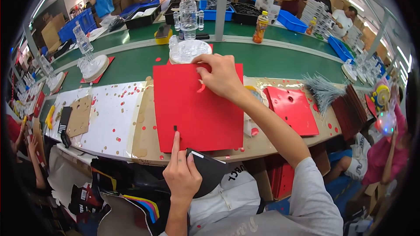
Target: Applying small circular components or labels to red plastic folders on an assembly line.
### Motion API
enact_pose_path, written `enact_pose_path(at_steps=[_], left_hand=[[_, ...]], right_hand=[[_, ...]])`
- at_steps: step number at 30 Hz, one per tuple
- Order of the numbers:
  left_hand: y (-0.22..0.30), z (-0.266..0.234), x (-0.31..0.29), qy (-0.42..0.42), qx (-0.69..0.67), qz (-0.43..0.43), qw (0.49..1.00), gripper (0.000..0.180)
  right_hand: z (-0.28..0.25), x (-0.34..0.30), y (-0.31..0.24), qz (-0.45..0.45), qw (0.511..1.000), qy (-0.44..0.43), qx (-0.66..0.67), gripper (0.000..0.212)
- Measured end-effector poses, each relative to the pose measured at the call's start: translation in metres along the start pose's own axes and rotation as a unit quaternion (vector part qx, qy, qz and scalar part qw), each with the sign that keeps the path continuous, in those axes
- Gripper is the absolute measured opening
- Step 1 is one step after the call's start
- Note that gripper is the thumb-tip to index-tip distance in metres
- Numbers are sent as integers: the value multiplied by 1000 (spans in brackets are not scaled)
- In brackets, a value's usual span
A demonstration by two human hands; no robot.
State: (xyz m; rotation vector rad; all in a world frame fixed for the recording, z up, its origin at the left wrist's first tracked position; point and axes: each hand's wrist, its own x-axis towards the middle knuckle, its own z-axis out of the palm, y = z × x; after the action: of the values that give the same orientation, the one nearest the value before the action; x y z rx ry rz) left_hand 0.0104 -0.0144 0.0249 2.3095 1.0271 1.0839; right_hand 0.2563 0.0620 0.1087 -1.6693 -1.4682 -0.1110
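Right hand [218, 75]: upper middle of the frame, clamped, thumb to fingers, on the upper edge of the red sheet [205, 120].
Left hand [183, 177]: lower middle, index outstretched onto the sheet, other fingers curled; cannot tell whether gripping the black item [212, 175] alongside.
Dark slot [175, 128]: right there, just beyond the left index tip, low on the sheet's left side! Left hand far nearer, right hand well apart, up and across.
Red sheet: centre frame, spanning the space between both hands; almost square, so no clear long axis to call.
Tabletop [105, 124]: spread out beneath, with red stack [293, 109] right of centre.
Lettering: none spotted on the sheet; dark print on white cloth [234, 188], lower middle; faint on grey shirt [267, 225], bottom; printed label on orange bottle [260, 26], upper right.
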Motion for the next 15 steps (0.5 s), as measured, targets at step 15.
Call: enact_pose_path(at_steps=[15], left_hand=[[8, -12, -30, 62, -74, 60, 993, 18]], right_hand=[[-159, -1, 2, -235, 914, 223, -244, 30]])
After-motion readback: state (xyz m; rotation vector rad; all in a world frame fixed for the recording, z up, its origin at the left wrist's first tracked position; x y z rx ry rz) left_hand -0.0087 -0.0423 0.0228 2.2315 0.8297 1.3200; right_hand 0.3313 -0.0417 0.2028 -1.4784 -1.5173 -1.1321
